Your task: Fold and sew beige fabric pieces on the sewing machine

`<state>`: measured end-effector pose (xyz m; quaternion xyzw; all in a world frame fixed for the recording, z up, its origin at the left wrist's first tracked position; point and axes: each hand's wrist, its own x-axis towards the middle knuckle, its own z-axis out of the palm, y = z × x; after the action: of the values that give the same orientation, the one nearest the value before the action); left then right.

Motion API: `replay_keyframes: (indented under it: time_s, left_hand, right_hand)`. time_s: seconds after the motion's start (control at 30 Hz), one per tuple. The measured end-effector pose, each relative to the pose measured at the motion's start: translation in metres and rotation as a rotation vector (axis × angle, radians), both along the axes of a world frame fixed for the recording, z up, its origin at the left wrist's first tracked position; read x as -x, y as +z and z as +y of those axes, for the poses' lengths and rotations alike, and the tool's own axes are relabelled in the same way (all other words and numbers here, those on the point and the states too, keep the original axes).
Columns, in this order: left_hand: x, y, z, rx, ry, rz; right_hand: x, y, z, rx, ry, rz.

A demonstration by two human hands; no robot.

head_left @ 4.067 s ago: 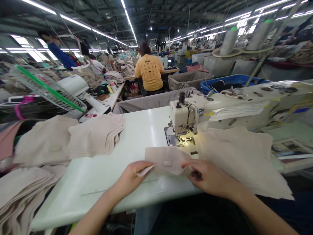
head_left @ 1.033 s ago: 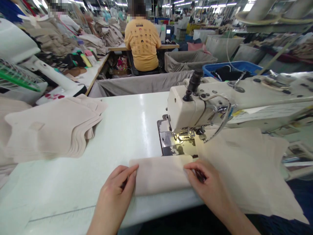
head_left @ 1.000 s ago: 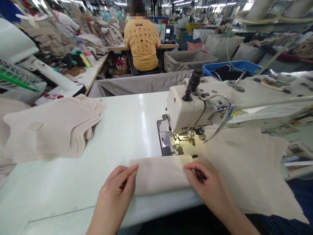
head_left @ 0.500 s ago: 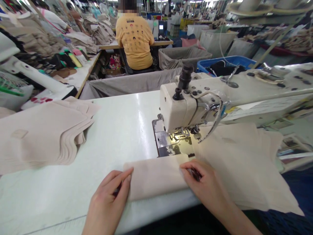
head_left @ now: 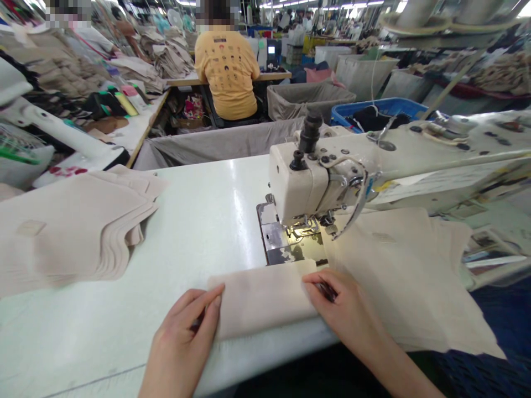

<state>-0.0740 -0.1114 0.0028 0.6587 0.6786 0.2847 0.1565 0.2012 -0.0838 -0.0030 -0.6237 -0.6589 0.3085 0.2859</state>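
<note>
A beige fabric piece [head_left: 263,301], roughly rectangular, lies at the front edge of the white sewing table [head_left: 199,221]. My left hand [head_left: 186,326] pinches its left end between thumb and fingers. At the other end, my right hand [head_left: 338,301] is closed on the fabric's upper right edge. Just beyond the fabric is the lit needle plate of a cream sewing machine [head_left: 296,182]; the fabric is not under the presser foot. To the right, beneath the machine arm, beige panels [head_left: 398,282] lie partly behind my right hand and hang past the table's edge.
Stacked beige panels [head_left: 74,221] cover the table's left side. Behind the table are a grey cloth bin [head_left: 224,138] and a blue basket [head_left: 338,113]. A person in a yellow shirt [head_left: 226,72] sits facing away at another table.
The view has shifted slightly, moving the machine and right-hand panels a little left in the picture. Both hands keep their hold on the fabric, almost unmoved.
</note>
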Motion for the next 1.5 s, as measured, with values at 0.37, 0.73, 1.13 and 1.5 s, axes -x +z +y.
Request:
replay_keyframes:
  time_s: [0.37,0.73,1.13,1.5]
  left_hand:
    - [0.007,-0.009,-0.001,0.013,-0.053,0.033]
    - [-0.009,-0.002,0.0,-0.272,-0.146,0.477]
    - [-0.041,0.018,0.099,0.028,-0.303,0.591]
    - [-0.051,0.001,0.191,-0.016,-0.713,0.467]
  right_hand:
    - [0.003,0.001,0.003,-0.018,-0.006,-0.021]
    - [-0.013,0.005,-0.001,-0.351,0.255,-0.475]
    - [-0.007,-0.002,0.002,-0.414,0.296,-0.481]
    - [0.014,-0.007,0.003,-0.405,0.214,-0.436]
